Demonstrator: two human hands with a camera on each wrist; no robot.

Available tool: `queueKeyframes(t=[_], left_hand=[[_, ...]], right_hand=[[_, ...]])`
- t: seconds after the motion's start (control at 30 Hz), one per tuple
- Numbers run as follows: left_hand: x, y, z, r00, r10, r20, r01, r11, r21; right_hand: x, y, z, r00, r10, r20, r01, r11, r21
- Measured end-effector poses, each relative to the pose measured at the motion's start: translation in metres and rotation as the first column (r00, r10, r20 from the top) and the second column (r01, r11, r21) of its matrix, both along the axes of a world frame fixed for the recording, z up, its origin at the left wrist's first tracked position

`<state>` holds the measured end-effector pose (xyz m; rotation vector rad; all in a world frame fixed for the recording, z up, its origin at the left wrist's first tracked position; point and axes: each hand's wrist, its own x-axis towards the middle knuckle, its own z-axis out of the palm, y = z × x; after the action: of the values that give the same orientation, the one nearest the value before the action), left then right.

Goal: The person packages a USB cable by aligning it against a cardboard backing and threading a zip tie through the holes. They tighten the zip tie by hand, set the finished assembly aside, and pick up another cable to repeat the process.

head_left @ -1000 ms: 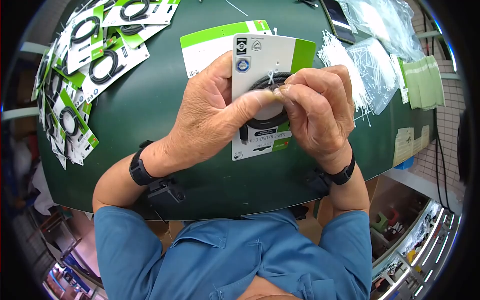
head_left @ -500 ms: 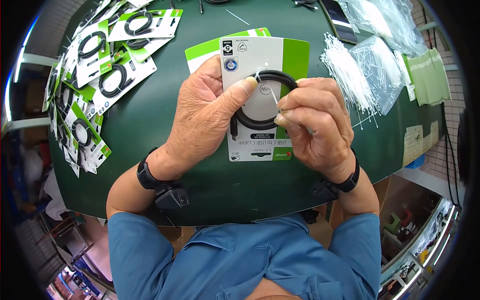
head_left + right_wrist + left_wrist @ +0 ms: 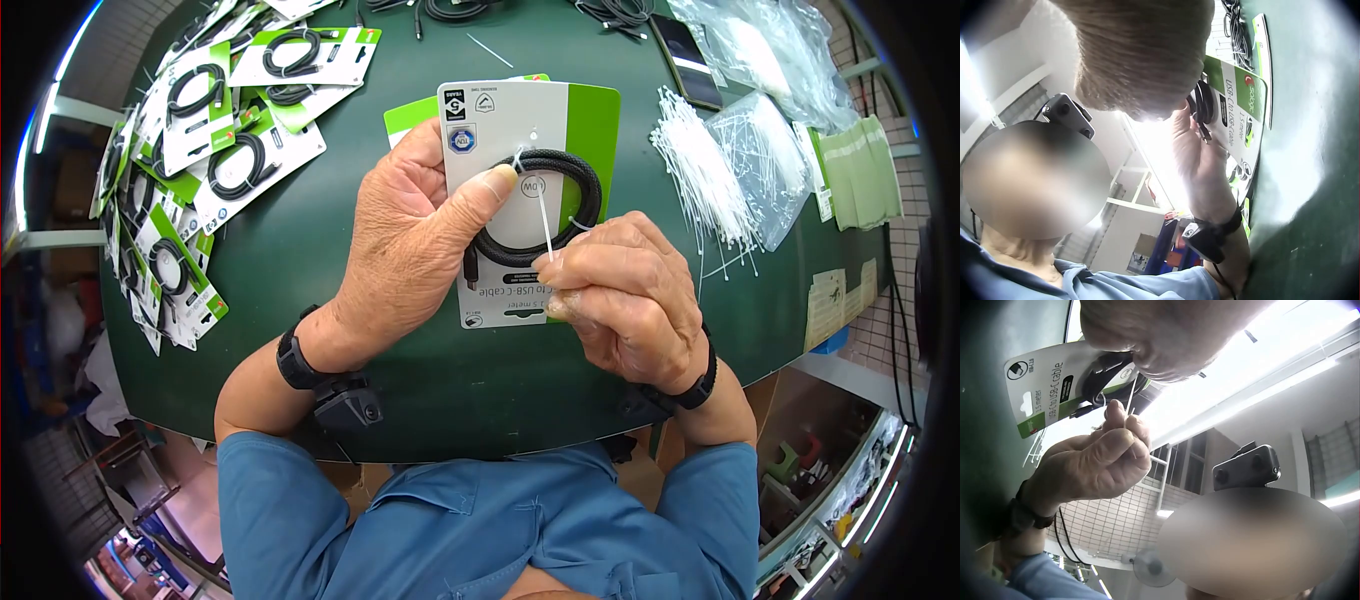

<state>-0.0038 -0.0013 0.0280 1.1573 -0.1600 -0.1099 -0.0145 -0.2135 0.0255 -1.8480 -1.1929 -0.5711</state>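
My left hand [image 3: 410, 225] grips the left side of a white and green packaging card [image 3: 505, 125], its thumb on the front beside the top of a coiled black USB-C cable [image 3: 592, 185]. A white cable tie [image 3: 546, 220] runs down across the coil from near that thumb. My right hand [image 3: 640, 295] pinches the tie's lower end between thumb and fingers, over the card's lower right. Another tie [image 3: 578, 223] loops the coil's right side. The left wrist view shows the right hand [image 3: 1094, 462] pinching the tie below the card [image 3: 1035, 387].
Carded cables [image 3: 235, 165] lie heaped at the left. Another card [image 3: 405, 118] lies behind the held one. White cable ties [image 3: 700, 165], a plastic bag of ties [image 3: 765, 180], a phone [image 3: 685, 60] and green cards [image 3: 860, 180] sit at the right. Loose black cables [image 3: 615, 12] lie at the back.
Earlier the fingertips of both hands met over the coil. The right hand has since moved down, drawing out the tie's end, while the left thumb has shifted to the top of the coil.
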Motion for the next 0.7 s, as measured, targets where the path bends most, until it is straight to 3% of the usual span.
queueKeyframes(t=[0.3,0.43,0.53,0.7], left_hand=[[-0.003,-0.002,-0.002,1.000,0.000,0.000,0.000,1.000,0.024],[-0.004,-0.002,-0.002,1.000,-0.011,0.006,0.010,0.998,0.054],[-0.006,-0.003,-0.002,1.000,-0.005,0.019,0.004,0.998,0.066],[-0.009,-0.005,-0.003,0.999,0.000,0.039,-0.003,0.997,0.082]], right_hand=[[0.002,0.007,-0.007,0.993,0.060,-0.099,-0.055,0.997,0.052],[0.006,0.006,-0.010,0.997,0.054,0.047,-0.055,0.998,0.037],[0.001,0.003,-0.006,0.998,0.004,-0.064,-0.003,1.000,0.010],[0.001,0.004,-0.001,0.998,0.013,-0.056,-0.013,1.000,-0.002]])
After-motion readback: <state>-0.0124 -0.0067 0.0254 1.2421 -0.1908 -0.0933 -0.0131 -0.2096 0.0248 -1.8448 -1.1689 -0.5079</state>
